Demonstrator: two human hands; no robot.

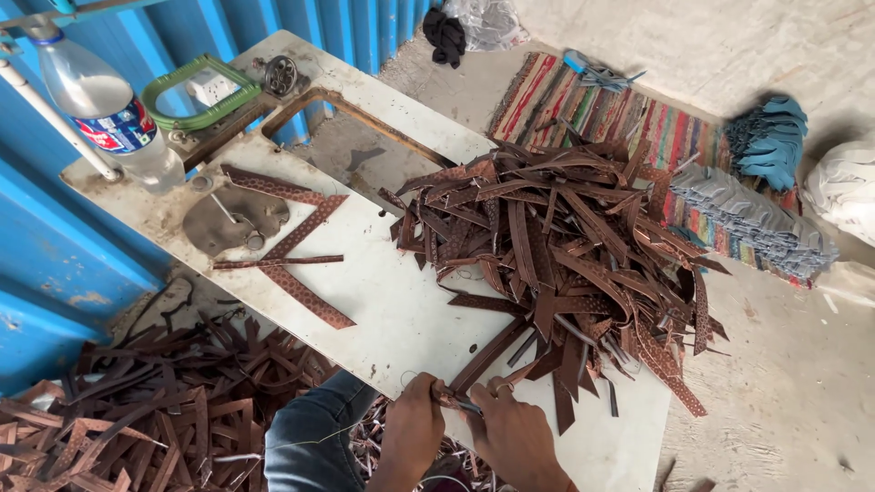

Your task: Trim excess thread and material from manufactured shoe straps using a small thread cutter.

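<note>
Both my hands meet at the near edge of a worn white table (392, 301). My left hand (415, 428) pinches a narrow brown leather strap (488, 358) at its near end. Opposite it, my right hand (510, 433) grips the same strap end, with a small dark tool or buckle barely showing between the fingers. The strap runs up and right into a big heap of brown perforated straps (565, 246). Two or three straps (301, 246) lie apart on the table's left side.
A plastic bottle (105, 109), a green frame (200, 91) and a metal plate (232, 219) sit at the table's far left by a blue wall. Leather scraps (155, 410) cover the floor left. Striped mat (592, 109), grey stack (747, 219) and blue pieces (770, 137) lie right.
</note>
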